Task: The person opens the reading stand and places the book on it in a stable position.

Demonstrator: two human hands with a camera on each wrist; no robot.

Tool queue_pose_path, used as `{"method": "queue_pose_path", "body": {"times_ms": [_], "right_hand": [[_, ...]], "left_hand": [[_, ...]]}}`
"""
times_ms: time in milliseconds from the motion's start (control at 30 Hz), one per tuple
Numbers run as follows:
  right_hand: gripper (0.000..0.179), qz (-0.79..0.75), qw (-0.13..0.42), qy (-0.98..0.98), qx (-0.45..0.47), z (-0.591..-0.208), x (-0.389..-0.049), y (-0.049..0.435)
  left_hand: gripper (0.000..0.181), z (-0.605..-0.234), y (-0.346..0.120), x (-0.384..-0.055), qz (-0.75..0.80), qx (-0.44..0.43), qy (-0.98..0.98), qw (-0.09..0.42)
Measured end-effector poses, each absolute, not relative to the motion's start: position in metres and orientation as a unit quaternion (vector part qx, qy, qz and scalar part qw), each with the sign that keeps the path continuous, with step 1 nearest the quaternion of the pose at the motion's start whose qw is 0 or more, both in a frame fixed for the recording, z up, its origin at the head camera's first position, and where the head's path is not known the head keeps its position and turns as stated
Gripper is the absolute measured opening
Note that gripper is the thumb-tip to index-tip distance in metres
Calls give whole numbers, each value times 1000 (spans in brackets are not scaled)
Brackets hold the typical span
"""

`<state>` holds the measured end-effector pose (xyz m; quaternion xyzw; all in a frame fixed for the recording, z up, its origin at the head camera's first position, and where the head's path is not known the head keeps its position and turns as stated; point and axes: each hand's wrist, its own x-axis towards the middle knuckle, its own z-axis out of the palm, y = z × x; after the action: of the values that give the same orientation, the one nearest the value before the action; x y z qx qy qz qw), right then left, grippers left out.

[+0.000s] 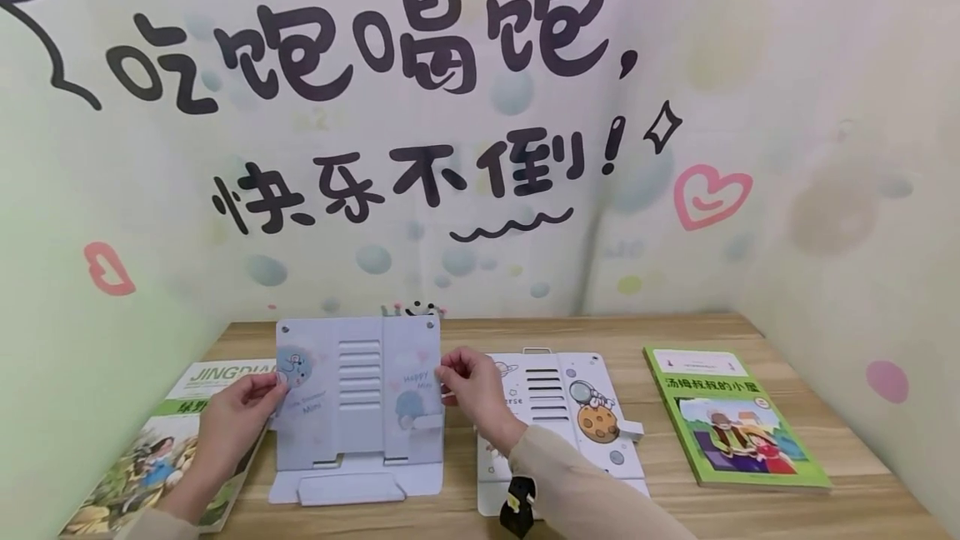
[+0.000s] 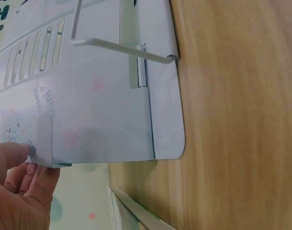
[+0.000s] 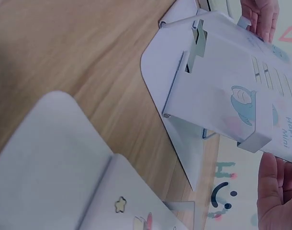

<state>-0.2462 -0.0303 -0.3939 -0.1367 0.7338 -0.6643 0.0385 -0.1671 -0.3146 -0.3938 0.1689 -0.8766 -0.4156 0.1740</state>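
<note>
Bookstand (image 1: 358, 394), pale lilac, is standing propped upright near the middle of the wooden table (image 1: 855, 498), its slotted back panel tilting away toward the wall and its base plate lying flat on the wood.

Going left to right:
- Picture book (image 1: 161, 448) with a green-and-white cover is lying at the table's left edge, partly under the left forearm.
- Left hand (image 1: 240, 419) is pinching the bookstand's left edge, thumb on the printed front face beside a small cartoon figure, fingers curling behind. The left wrist view is showing the thumb (image 2: 12, 155) pressing on the panel near its page-holder tab.
- Right hand (image 1: 471, 386) is pinching the bookstand's right edge, fingertips on the front by the lettering, thumb side behind. The right wrist view is showing the palm (image 3: 277, 191) just beside the right page-holder tab.
- Second bookstand (image 1: 570, 419), white with planet drawings, is lying flat just to the right of the upright one, partly under the right forearm and beige sleeve (image 1: 592, 490).
- Green book (image 1: 731, 419) is lying flat toward the table's right edge, well apart from both hands.

Wall behind is carrying large black painted characters and pink hearts.
</note>
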Motion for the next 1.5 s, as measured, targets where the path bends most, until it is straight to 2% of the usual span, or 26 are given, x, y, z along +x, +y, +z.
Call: {"method": "queue_pose_path", "body": {"times_ms": [267, 567, 767, 833, 1000, 1333, 1500], "right_hand": [[8, -665, 43, 735, -126, -395, -253, -31], [7, -661, 38, 739, -125, -393, -258, -34], [8, -659, 33, 740, -130, -393, -258, -35], [9, -659, 34, 740, -130, -392, -257, -35], [10, -660, 40, 740, -122, -392, -255, -36], [9, -670, 34, 731, -121, -395, -257, -39], [17, -701, -41, 703, -108, -391, -240, -44]], "left_hand": [[34, -394, -315, -165, -422, 171, -875, 166], [32, -395, -315, -167, -420, 167, -873, 184], [48, -427, -341, -185, -409, 147, -877, 206], [49, -428, -342, -186, -409, 150, -877, 203], [35, -398, -321, -172, -422, 175, -871, 179], [38, -388, -318, -172, -417, 175, -877, 163], [46, -388, -333, -169, -398, 128, -897, 145]]}}
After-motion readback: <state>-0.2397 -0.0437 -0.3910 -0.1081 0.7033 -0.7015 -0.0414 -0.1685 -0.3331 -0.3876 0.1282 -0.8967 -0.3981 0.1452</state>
